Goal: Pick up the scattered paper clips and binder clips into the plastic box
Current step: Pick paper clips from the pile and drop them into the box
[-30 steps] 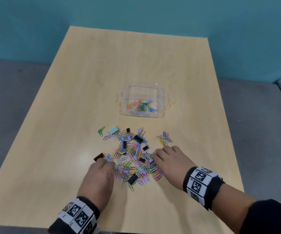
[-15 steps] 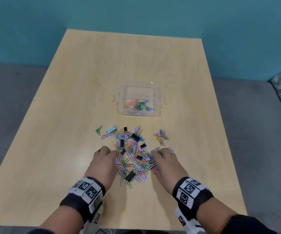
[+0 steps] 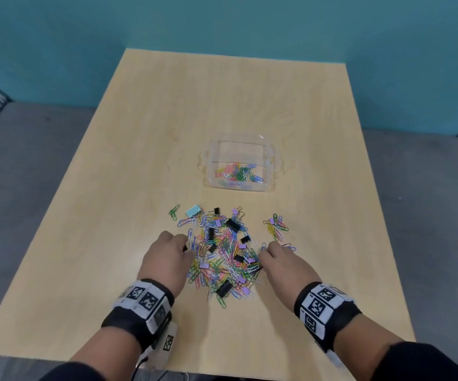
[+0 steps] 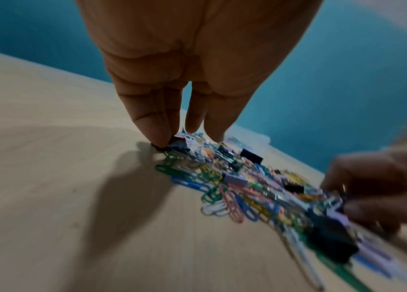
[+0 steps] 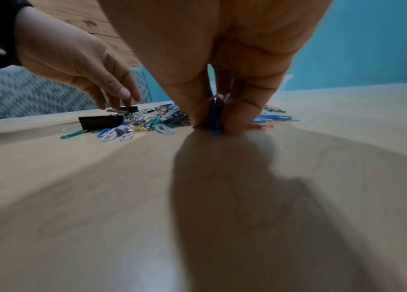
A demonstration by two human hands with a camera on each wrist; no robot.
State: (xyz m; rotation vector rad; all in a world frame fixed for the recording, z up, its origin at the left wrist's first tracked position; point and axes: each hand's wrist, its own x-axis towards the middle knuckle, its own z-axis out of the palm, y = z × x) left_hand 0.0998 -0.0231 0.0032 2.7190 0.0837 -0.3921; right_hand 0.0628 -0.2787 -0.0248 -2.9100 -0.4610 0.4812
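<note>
Clips (image 3: 223,254) lie heaped on our table (image 3: 112,215), the heap's long axis running from us toward the clear plastic box (image 3: 240,163), which holds a few already. Coloured paper clips tangle with black, lilac and pale-blue binder clips. Our left hand (image 3: 167,259) pinches at the heap's left edge; our right hand (image 3: 282,265) pinches blue clips (image 5: 214,116). Knuckles hide both sets of fingertips overhead.

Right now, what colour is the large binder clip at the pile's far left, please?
Light blue binder clip, clearest in the head view.
</note>
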